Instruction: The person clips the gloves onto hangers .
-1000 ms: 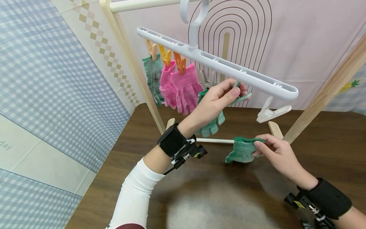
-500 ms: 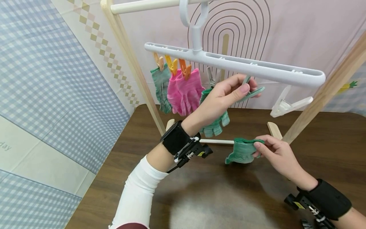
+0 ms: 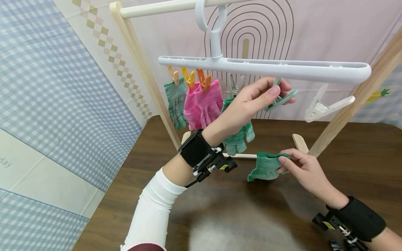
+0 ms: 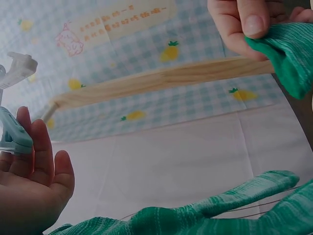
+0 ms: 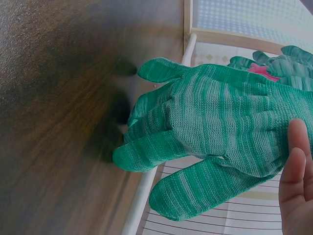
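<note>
My left hand [image 3: 251,99] pinches a pale green clothespin [image 3: 284,99] below the right half of a white hanger [image 3: 267,68]. In the left wrist view, fingers show behind this clothespin [image 4: 15,133]. Lower and to the right, my right hand [image 3: 303,169] holds a green knit glove [image 3: 267,166] by its cuff, between thumb and fingers. The right wrist view shows the glove [image 5: 220,117] with its fingers drooping over the table. A white clothespin [image 3: 326,107] hangs unused at the hanger's right end. Behind my left wrist, another green glove [image 3: 237,141] hangs from a grey clothespin [image 3: 233,87].
Pink gloves [image 3: 204,104] and a green glove [image 3: 176,103] hang from orange, yellow and peach clothespins on the left. A wooden rack [image 3: 142,73] carries the hanger, its lower white bar [image 3: 245,156] running close over the brown table [image 3: 220,216].
The hanger has swung, its right end moving right and upward in view. My left hand has shifted slightly right with the pale green clothespin. My right hand and its glove have stayed nearly still.
</note>
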### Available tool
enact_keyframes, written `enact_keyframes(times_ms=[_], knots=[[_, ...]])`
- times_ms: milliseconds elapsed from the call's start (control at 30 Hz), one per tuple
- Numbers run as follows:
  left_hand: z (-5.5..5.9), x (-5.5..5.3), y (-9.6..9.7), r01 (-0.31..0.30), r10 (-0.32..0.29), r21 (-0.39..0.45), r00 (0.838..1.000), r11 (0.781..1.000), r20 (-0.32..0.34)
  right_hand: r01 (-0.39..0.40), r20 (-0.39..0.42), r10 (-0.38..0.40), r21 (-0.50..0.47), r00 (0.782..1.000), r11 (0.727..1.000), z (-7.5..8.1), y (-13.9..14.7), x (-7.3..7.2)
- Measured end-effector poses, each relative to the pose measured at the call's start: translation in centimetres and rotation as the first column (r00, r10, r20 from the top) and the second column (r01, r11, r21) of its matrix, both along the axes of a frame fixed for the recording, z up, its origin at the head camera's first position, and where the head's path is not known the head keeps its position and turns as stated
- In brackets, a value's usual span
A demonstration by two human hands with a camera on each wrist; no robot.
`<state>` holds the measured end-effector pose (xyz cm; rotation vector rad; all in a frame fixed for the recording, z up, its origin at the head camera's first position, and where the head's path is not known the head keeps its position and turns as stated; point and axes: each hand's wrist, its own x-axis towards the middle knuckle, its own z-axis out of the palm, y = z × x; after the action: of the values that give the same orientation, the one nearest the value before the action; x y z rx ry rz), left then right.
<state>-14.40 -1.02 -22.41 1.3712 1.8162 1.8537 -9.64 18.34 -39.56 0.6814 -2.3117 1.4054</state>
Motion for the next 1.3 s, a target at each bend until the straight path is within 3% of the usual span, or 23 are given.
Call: enact_keyframes(times_ms=[300,533,700,1033,1300], knots=[[1.0,0.7,0.3,0.019,-0.02,0.023,0.998,1.0,0.062,-0.005,0.014,0.005,-0.001,1.0,1.0,0.1,0.0,0.0],[1.1,0.9,0.4,0.042,-0.049,0.059,0.99,0.997,0.13,0.004,0.025,-0.004,-0.001,1.0,1.0,0.1,-0.1,0.0],[0.8,0.4,0.4,0.018,-0.022,0.043,0.995,0.999,0.099,0.035,0.055,-0.035,-0.009,0.998,0.999,0.1,-0.2,0.1],[-0.6,-0.9,0.0,0.037,-0.04,0.033,0.996,0.999,0.084,0.041,0.034,-0.04,-0.004,0.999,0.999,0.2,-0.4,0.2],[-1.6,-1.6,-0.3,-0.033,0.031,0.013,0.986,0.999,0.162,0.039,0.012,-0.039,-0.002,0.999,0.999,0.4,-0.8,0.4]])
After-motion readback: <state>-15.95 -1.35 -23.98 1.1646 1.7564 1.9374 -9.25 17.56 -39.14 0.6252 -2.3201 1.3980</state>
